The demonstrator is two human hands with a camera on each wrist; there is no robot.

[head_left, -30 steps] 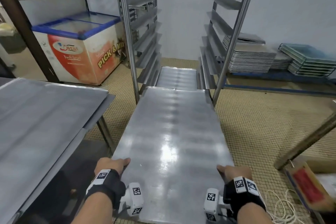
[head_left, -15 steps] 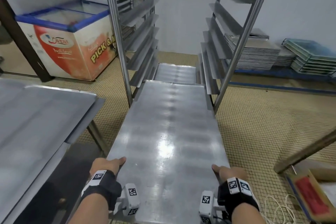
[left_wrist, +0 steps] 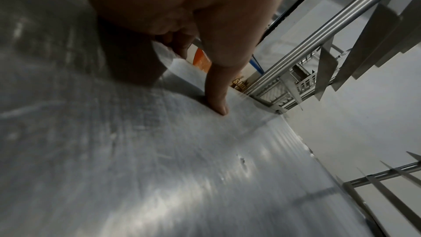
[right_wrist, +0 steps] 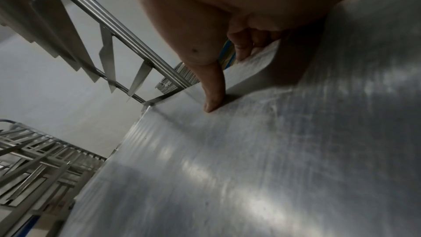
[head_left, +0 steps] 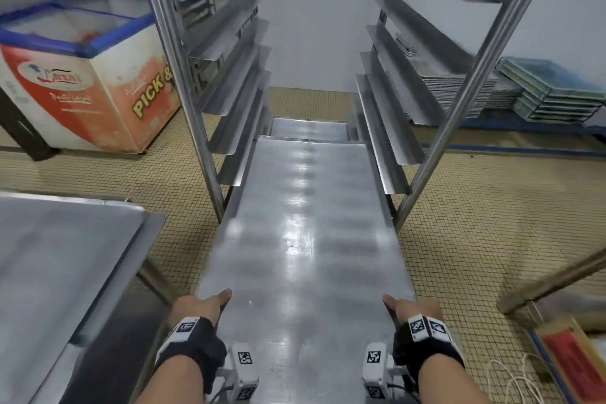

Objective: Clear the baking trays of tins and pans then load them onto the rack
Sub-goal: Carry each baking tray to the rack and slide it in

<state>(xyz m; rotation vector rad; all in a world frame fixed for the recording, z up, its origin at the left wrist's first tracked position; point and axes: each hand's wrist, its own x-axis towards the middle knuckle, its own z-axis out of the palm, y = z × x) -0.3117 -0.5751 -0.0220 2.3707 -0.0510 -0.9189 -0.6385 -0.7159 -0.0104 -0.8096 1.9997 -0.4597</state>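
Note:
A long bare metal baking tray [head_left: 305,239] lies lengthwise between the two sides of the steel rack [head_left: 183,82], its far end resting on a low pair of runners. My left hand [head_left: 200,303] grips the tray's near left edge, thumb on top and fingers curled underneath. My right hand [head_left: 411,305] grips the near right edge the same way. In the left wrist view the thumb [left_wrist: 216,87] presses the tray [left_wrist: 159,159]; in the right wrist view the thumb [right_wrist: 213,89] presses the tray [right_wrist: 250,150]. Another tray [head_left: 308,128] sits lower in the rack, beyond this one.
A steel table [head_left: 59,266] stands at my left. A chest freezer [head_left: 85,82] is behind the rack on the left. Stacked trays [head_left: 459,88] and greenish boards [head_left: 554,92] lie on a low platform at right. A carton [head_left: 570,357] and string sit on the tiled floor.
The tray has slid forward into the rack, and I have moved closer with it. Both hands keep the same grip on its near edges.

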